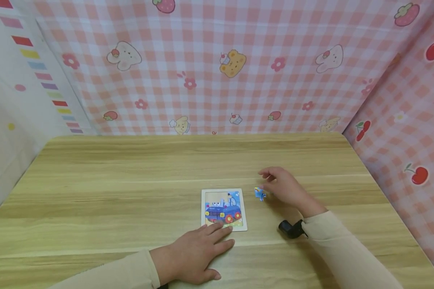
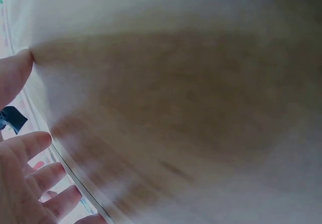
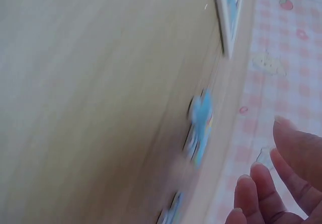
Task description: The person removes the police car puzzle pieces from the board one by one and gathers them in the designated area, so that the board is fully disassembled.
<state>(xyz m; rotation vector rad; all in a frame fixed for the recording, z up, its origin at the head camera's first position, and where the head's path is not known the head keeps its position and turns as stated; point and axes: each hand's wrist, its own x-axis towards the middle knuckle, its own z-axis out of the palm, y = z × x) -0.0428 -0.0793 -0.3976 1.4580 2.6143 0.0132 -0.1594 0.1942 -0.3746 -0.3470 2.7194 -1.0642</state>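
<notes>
A framed jigsaw puzzle (image 1: 224,210) with a blue vehicle picture lies on the table; bare wood tone shows in its upper left. My left hand (image 1: 194,252) lies over its near edge, fingers spread and fairly straight, fingertips on the frame's lower border. To the right of the frame is a small blue puzzle piece (image 1: 259,193). Just above and right of it hovers my right hand (image 1: 283,186), fingers loosely bent with nothing between them. In the right wrist view, one blue puzzle piece (image 3: 201,126) lies near the fingers, and another piece (image 3: 173,209) shows at the bottom edge.
The wood-grain table (image 1: 130,168) ends at the back against a pink checked cloth (image 1: 209,92). A similar cloth (image 1: 401,152) hangs along the right side. A black wrist camera (image 1: 290,229) sticks out from the right sleeve, over the table.
</notes>
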